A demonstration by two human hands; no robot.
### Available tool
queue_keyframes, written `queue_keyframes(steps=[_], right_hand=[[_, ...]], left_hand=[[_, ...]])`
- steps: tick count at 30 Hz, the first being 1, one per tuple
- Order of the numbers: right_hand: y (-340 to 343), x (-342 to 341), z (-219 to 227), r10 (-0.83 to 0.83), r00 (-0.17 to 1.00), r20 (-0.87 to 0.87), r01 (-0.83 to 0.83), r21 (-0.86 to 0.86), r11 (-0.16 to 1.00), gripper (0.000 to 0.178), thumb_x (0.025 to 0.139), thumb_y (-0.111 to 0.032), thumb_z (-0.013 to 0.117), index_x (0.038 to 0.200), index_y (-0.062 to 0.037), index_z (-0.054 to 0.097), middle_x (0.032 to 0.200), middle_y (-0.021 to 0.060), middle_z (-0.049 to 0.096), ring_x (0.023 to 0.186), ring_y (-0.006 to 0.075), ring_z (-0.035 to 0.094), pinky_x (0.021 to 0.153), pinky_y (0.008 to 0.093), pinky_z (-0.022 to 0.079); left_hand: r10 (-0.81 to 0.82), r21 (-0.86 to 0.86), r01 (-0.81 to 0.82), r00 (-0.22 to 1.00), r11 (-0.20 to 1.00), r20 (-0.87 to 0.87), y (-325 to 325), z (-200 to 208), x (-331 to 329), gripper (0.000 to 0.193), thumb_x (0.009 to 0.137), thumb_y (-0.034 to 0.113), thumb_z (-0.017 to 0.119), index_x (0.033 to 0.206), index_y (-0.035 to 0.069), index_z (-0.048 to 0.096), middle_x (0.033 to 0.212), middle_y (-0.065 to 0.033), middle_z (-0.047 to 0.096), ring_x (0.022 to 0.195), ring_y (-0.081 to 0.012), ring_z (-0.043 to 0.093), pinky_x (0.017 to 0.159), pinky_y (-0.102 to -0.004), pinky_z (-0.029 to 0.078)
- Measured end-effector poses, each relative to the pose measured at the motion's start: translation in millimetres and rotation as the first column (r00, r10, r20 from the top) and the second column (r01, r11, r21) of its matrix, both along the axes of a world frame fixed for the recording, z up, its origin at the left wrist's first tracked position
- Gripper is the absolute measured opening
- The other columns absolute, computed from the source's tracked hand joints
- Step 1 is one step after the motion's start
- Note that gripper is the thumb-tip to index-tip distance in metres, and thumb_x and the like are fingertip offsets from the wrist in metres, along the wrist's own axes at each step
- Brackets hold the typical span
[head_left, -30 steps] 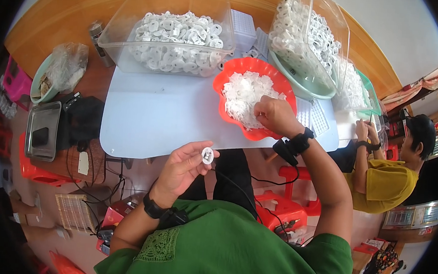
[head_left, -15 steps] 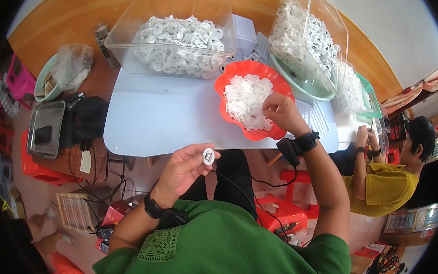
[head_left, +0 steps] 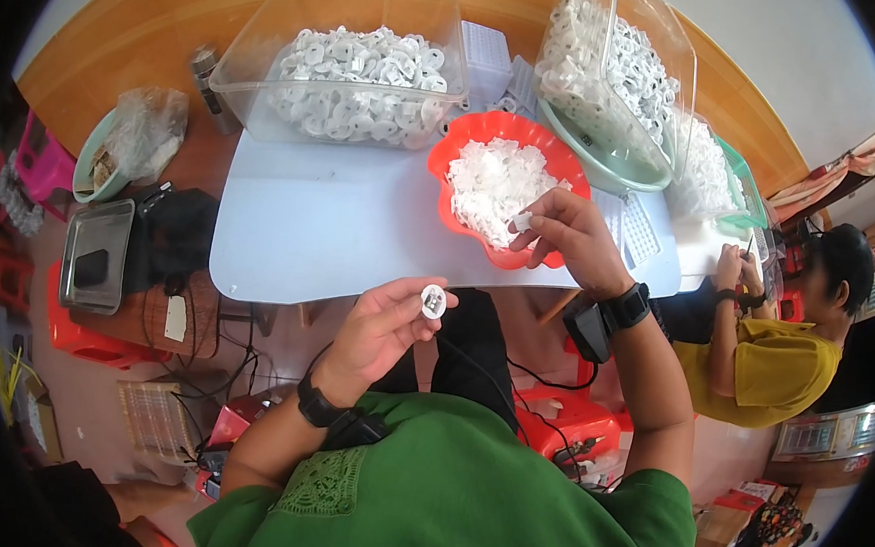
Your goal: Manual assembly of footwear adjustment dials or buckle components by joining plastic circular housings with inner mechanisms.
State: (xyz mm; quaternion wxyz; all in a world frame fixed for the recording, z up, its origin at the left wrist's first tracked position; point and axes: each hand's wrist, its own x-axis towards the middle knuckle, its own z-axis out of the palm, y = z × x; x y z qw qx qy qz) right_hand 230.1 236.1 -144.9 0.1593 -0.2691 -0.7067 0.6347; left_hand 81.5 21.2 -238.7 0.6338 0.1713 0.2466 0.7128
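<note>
Between the thumb and fingers of my left hand (head_left: pixel 379 325) is a small round white plastic part (head_left: pixel 434 301), its face with dark details turned up, just off the table's near edge. My right hand (head_left: pixel 570 237) pinches a small flat white plastic piece (head_left: pixel 523 222) over the near right side of a red scalloped bowl (head_left: pixel 565 159). Many similar white pieces (head_left: pixel 493 182) fill that bowl. At the back of the table, a clear bin (head_left: pixel 239 86) holds a heap of round white parts (head_left: pixel 364 79).
The light blue table (head_left: pixel 311 216) spans the middle. A second clear bin (head_left: pixel 609 93) leans in a pale green basin (head_left: pixel 629 175) at the back right. A co-worker in a yellow shirt (head_left: pixel 772 369) sits at the right. A metal tray (head_left: pixel 96 253) lies on the left.
My right hand has lifted away from the pile and come nearer, with a white piece now showing in its fingers. My left hand has shifted slightly right, still holding the round part.
</note>
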Motion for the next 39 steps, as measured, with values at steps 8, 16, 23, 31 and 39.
queue_keyframes(steps=[8,16,23,31,39], right_hand=[[-50.6,7.6,23.2,0.071,0.997,0.031,-0.070,-0.031,0.997,0.004,0.086,0.000,0.056,0.089,-0.0001,0.058,0.075,0.0018,0.058,0.060,0.0066,0.054,0.053,0.0220,0.046],[-93.6,12.0,5.9,0.180,0.983,0.041,-0.182,0.388,0.904,0.019,0.077,0.007,0.059,0.095,-0.0006,0.055,0.081,0.0138,0.056,0.066,0.0276,0.059,0.059,0.0329,0.047],[-98.4,10.1,1.4,0.257,0.965,-0.058,-0.169,0.611,0.774,0.013,0.076,0.006,0.061,0.087,0.0011,0.055,0.079,0.0142,0.054,0.066,0.0320,0.058,0.058,0.0364,0.047],[-104.1,10.2,-3.8,0.242,0.968,-0.072,-0.144,0.629,0.764,0.012,0.076,0.005,0.060,0.086,0.0007,0.055,0.080,0.0149,0.053,0.066,0.0347,0.057,0.056,0.0379,0.046],[-102.1,7.5,-6.0,0.249,0.968,-0.003,-0.191,0.637,0.747,0.011,0.076,0.004,0.060,0.083,-0.0006,0.054,0.079,0.0147,0.052,0.065,0.0351,0.055,0.057,0.0392,0.045]], left_hand=[[-0.027,0.053,0.027,1.000,0.998,0.007,1.9,1.2,6.3,0.034,0.095,0.011,0.049,0.125,-0.004,0.050,0.114,-0.0183,0.059,0.087,-0.0138,0.058,0.075,-0.0255,0.048],[-0.064,0.116,0.059,0.997,0.992,0.034,-2.7,2.1,15.0,0.034,0.095,0.007,0.049,0.128,-0.001,0.048,0.113,-0.0110,0.059,0.092,-0.0142,0.059,0.079,-0.0251,0.049],[-0.060,0.107,0.059,0.998,0.993,0.011,-6.6,7.1,20.7,0.037,0.094,0.007,0.051,0.129,-0.002,0.047,0.112,-0.0092,0.059,0.094,-0.0150,0.059,0.080,-0.0253,0.049],[-0.049,0.093,0.051,0.998,0.994,-0.027,-6.2,7.3,23.7,0.038,0.093,0.005,0.052,0.130,-0.002,0.046,0.111,-0.0094,0.060,0.095,-0.0152,0.060,0.081,-0.0259,0.050],[0.020,0.022,-0.018,0.996,1.000,-0.089,-7.0,12.7,25.7,0.037,0.093,0.003,0.051,0.129,-0.003,0.047,0.113,-0.0094,0.059,0.094,-0.0148,0.059,0.081,-0.0266,0.050]])
